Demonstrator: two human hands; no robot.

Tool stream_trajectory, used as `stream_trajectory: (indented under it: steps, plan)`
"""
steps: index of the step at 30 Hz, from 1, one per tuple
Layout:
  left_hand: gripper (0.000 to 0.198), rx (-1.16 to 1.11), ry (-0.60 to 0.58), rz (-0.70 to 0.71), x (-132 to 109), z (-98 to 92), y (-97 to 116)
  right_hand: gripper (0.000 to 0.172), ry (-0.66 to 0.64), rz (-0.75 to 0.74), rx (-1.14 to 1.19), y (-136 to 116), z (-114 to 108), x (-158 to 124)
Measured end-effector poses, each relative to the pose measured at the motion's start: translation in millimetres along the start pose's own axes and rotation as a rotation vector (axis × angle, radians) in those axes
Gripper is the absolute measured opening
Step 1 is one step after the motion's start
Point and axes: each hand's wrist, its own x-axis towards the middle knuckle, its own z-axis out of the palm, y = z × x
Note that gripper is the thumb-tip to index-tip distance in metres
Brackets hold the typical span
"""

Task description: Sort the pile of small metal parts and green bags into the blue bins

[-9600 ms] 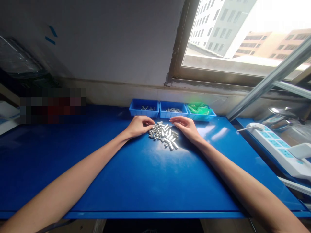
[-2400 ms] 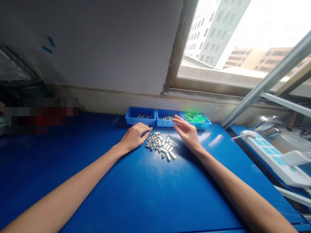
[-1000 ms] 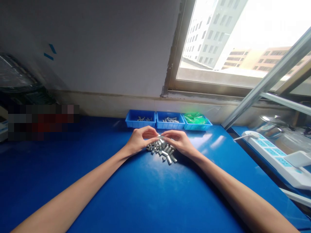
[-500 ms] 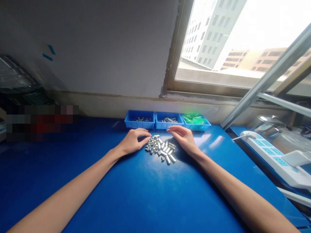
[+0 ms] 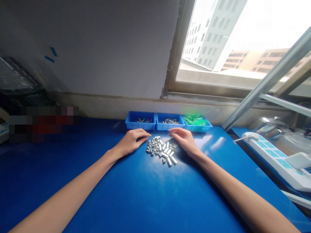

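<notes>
Blue tabletop (image 5: pixel 145 200) before a grey wall (image 5: pixel 109 48); we read clock directions from the pile of metal parts (image 5: pixel 160 147) lying on it. Three blue bins (image 5: pixel 170 127) stand at 12, a window (image 5: pixel 233 64) at 1, a power strip (image 5: pixel 274 158) at 3. We see the left hand (image 5: pixel 133 141) near 10, fingers curled, tips close (whether gripping anything, we cannot tell), and the right hand (image 5: pixel 185 138) near 2, bare fingertips slightly parted.

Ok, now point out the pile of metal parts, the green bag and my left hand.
Pile of metal parts (image 5: pixel 160 147): head view, on a silver piece near its middle.
Green bag (image 5: pixel 195 120): head view, on its crumpled upper side.
Left hand (image 5: pixel 132 141): head view, on the back of the hand.
</notes>
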Motion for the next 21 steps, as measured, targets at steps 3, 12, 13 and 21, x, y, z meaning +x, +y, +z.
stream_trajectory:
  steps: [3,12,13,21]
  plan:
    - [0.020,-0.023,0.036,-0.044,2.0,-2.6,5.9,0.025,-0.007,0.004,-0.022,1.8,0.1,0.0]
    - [0.027,-0.294,0.282,-0.367,14.0,1.1,19.1,0.017,-0.118,-0.132,-0.379,2.3,0.9,-1.7]
    - [0.029,-0.312,0.349,-0.380,16.1,1.0,18.8,0.017,-0.138,-0.131,-0.381,2.0,0.0,-1.9]
    - [0.039,-0.399,0.416,-0.308,18.2,2.5,12.0,0.026,-0.177,-0.094,-0.349,3.8,-4.3,-2.0]
